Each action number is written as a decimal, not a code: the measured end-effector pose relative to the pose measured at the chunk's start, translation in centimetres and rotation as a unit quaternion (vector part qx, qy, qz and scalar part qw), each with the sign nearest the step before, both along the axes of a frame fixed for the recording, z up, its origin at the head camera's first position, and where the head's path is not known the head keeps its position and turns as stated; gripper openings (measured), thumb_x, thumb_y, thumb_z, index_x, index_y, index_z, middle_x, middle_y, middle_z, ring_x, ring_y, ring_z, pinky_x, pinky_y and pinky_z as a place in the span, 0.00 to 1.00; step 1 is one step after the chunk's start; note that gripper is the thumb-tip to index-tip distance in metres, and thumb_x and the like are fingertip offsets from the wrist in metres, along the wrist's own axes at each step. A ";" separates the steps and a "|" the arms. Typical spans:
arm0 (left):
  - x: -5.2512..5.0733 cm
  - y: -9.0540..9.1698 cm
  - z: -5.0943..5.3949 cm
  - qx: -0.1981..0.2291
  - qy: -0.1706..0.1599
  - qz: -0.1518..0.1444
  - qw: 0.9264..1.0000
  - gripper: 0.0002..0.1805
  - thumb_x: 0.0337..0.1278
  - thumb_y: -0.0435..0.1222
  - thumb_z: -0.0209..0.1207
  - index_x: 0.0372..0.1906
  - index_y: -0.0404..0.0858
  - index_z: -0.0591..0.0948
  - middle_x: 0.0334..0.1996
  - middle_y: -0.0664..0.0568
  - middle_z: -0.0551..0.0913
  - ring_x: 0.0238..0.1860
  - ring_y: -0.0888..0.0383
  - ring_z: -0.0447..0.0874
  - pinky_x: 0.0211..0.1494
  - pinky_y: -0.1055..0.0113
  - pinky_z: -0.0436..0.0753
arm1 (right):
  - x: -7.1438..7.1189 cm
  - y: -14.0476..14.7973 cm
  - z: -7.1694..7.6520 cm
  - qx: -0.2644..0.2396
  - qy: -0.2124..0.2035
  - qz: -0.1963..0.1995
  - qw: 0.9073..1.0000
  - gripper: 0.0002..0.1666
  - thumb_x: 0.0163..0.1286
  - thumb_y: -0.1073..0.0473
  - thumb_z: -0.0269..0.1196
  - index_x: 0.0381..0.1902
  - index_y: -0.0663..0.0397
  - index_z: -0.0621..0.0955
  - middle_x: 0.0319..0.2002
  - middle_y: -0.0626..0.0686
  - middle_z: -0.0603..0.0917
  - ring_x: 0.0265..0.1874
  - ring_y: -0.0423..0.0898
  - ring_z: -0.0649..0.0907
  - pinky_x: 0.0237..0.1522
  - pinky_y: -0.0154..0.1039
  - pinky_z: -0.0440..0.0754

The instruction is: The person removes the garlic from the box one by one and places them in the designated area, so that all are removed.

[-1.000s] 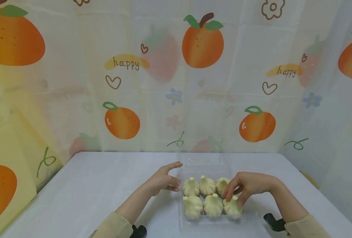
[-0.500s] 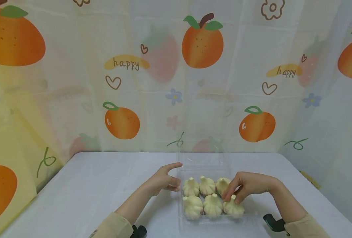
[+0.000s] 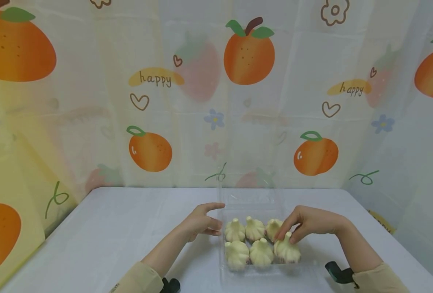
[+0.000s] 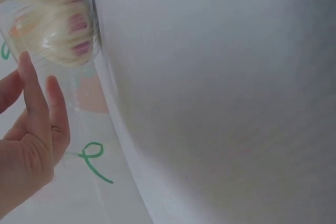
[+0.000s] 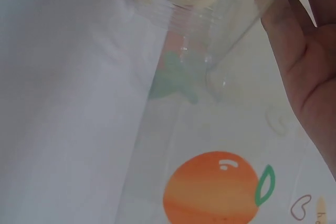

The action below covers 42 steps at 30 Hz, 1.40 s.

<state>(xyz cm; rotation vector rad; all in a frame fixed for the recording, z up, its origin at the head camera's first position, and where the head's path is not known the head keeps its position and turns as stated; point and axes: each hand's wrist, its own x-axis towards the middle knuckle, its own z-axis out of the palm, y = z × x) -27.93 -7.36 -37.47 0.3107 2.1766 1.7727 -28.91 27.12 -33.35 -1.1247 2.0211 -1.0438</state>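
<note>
Right hand [image 3: 313,221] pinches a garlic bulb [image 3: 287,251] by its neck at the front-right of a clear box [image 3: 253,274]; the left hand [image 3: 199,221], fingers spread, touches its side, apparently steadying it.

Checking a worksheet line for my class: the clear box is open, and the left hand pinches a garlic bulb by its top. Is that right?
The side is wrong: the right hand pinches the garlic bulb by its top, as the head view shows. The clear box is open.

Soft light; faint shadows on table [image 3: 110,228]; wrist views dim, hazy; right one's container [image 5: 223,32] seemingly blurred.
</note>
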 end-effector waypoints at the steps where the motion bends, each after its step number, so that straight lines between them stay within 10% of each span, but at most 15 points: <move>1: 0.0 0.0 0.0 -0.002 0.000 0.001 1.000 0.35 0.55 0.22 0.59 0.71 0.35 0.68 0.58 0.33 0.73 0.35 0.59 0.81 0.39 0.68 0.91 | 0.0 0.1 0.1 0.000 0.006 -0.003 1.000 0.16 0.65 0.63 0.66 0.50 0.63 0.86 0.51 0.64 0.87 0.53 0.37 0.85 0.50 0.31 0.87; 30: 0.1 0.0 0.1 -0.012 0.013 -0.009 1.000 0.25 0.54 0.23 0.59 0.60 0.24 0.77 0.74 0.41 0.66 0.56 0.45 0.82 0.43 0.66 0.92 | -0.4 3.6 2.3 0.000 0.099 -0.118 0.988 0.18 0.68 0.60 0.63 0.55 0.56 0.84 0.56 0.63 0.85 0.55 0.32 0.82 0.55 0.26 0.81; 42: 0.1 0.0 0.0 -0.010 0.017 -0.011 1.000 0.23 0.55 0.23 0.59 0.58 0.23 0.77 0.74 0.40 0.66 0.57 0.43 0.82 0.44 0.65 0.92 | -0.9 5.4 2.3 -0.031 0.100 -0.161 0.981 0.18 0.70 0.64 0.60 0.57 0.60 0.82 0.51 0.44 0.89 0.48 0.37 0.87 0.47 0.36 0.89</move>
